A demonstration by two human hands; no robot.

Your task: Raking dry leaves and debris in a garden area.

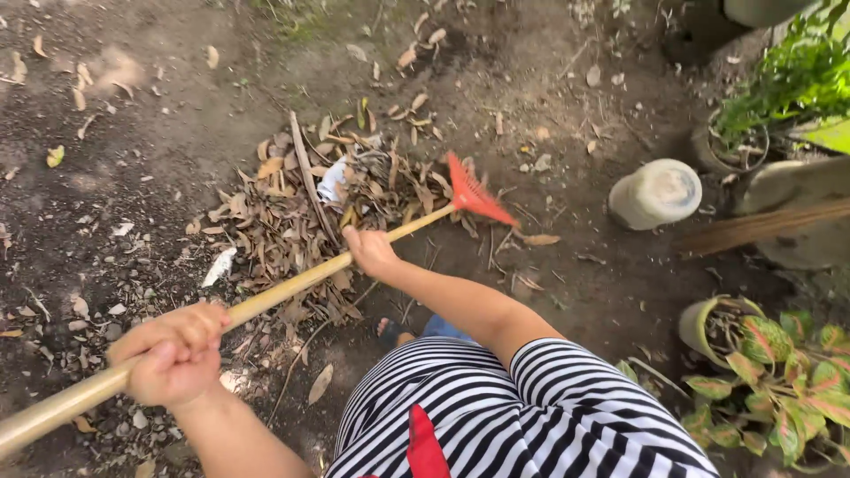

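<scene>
1. Head view, the tool: a rake with a long pale wooden handle (pixel 266 301) ran from the lower left corner up to the middle of the frame, ending in a red fan-shaped head (pixel 474 195). The head rested at the right edge of a pile of dry brown leaves (pixel 301 212) on bare dark soil (pixel 159 115).
2. Head view, left hand: the left hand (pixel 173 354) was clenched in a fist around the lower part of the handle, fingers wrapped over the top of it.
3. Head view, right hand: the right hand (pixel 370 252) gripped the handle higher up, nearer the red head, fingers curled round the wood, arm stretched forward from a black-and-white striped sleeve (pixel 567 381).
4. Head view, in the pile: a long thin stick (pixel 310 181) lay across the leaves, with a scrap of white litter (pixel 332 181) just beside it. Another white scrap (pixel 219 265) lay at the pile's left edge.
5. Head view, surroundings: a pale stone-like cylinder (pixel 657 193) lay to the right of the rake head. Potted plants stood along the right side, one with pink-and-green leaves (pixel 779 372), one with ferny green leaves (pixel 788 80).
</scene>
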